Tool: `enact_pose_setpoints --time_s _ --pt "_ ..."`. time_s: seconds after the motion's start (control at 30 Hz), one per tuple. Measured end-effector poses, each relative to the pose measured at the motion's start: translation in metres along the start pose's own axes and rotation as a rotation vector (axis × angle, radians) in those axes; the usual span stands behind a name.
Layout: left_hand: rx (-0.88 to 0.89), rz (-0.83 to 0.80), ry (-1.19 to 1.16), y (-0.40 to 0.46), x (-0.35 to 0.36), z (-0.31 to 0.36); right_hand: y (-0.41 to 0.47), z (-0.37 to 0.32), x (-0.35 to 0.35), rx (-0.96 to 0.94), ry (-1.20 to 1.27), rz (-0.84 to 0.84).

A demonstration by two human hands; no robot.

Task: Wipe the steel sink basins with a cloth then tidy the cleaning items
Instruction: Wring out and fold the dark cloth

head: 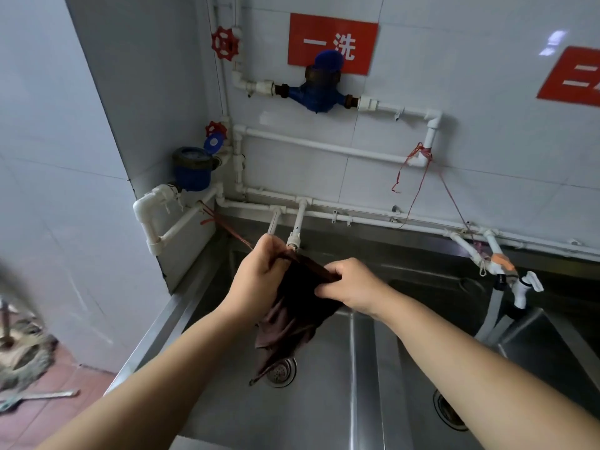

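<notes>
The left hand (259, 274) has its fingers curled in, pinching the upper edge of a dark brown cloth (292, 306) together with a thin red string (233, 233) that runs up and away to the white pipes at the wall corner. Just to its right, the right hand (352, 285) is also curled, thumb and fingers nipping the same top edge of the cloth, so the fabric is stretched between the two hands along that line. The rest of the cloth hangs loose below both hands, crumpled, its lowest corner dangling over the round drain (281, 371) of the left sink basin (324, 401).

Right of the hands, past a steel divider, lies a second basin (422, 368) with its own drain (449, 412) under the right forearm. Beyond that, further right, a white tap (522, 289) with an orange collar leans down toward the steel.

Directly behind the left hand two short white pipe stubs (297, 227) come down from the wall piping. Above the hands a blue water meter (319, 89) sits in the pipework in front of a red sign (332, 43) with white characters; a second red sign (574, 77) is off to the upper right. Two red valve wheels (225, 43) are mounted up to the left, with another blue meter (192, 168) lower in the corner. Far down to the left of the hands, a mop head (26, 355) rests on the reddish floor tiles.
</notes>
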State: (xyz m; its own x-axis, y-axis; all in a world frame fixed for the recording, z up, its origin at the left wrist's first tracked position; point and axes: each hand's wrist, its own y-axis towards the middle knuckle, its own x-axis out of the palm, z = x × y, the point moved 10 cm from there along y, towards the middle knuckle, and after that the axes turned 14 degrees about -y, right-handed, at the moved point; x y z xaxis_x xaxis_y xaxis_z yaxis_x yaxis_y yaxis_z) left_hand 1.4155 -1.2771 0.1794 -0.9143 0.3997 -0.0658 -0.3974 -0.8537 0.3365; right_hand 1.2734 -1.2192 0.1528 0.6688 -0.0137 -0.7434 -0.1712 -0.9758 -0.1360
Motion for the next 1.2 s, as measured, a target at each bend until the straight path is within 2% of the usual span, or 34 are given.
enact_pose_setpoints --time_s 0.2,0.3,0.47,0.63,0.77,0.9,1.0,1.03,1.13,1.2 --pt "-0.025 0.075 0.072 0.001 -0.023 0.005 0.001 -0.017 -0.024 -0.079 0.031 0.125" --pt "-0.013 0.083 0.078 -0.001 -0.028 0.011 0.0 -0.031 -0.038 -0.164 0.107 0.248" --pt "-0.023 0.066 -0.061 0.001 -0.023 0.02 -0.002 -0.042 -0.055 -0.265 0.091 0.407" --pt "-0.052 0.08 -0.131 0.007 -0.022 0.02 0.0 -0.048 -0.061 -0.287 0.227 0.407" --pt "-0.049 0.073 -0.194 0.013 -0.024 0.018 0.003 -0.055 -0.058 -0.291 0.345 0.341" --pt "-0.218 -0.114 -0.462 -0.004 0.006 -0.01 0.01 -0.055 -0.052 -0.24 0.336 0.339" --pt "-0.407 -0.226 -0.411 -0.028 0.033 -0.045 0.013 -0.051 -0.053 -0.209 0.369 0.353" --pt "-0.456 -0.204 -0.38 -0.034 0.036 -0.057 0.014 -0.047 -0.055 -0.18 0.391 0.366" --pt "-0.598 -0.007 -0.251 -0.051 0.026 -0.095 0.015 -0.031 -0.063 -0.07 0.453 0.405" --pt "-0.71 0.081 -0.261 -0.065 0.025 -0.116 0.015 -0.023 -0.064 -0.03 0.501 0.414"
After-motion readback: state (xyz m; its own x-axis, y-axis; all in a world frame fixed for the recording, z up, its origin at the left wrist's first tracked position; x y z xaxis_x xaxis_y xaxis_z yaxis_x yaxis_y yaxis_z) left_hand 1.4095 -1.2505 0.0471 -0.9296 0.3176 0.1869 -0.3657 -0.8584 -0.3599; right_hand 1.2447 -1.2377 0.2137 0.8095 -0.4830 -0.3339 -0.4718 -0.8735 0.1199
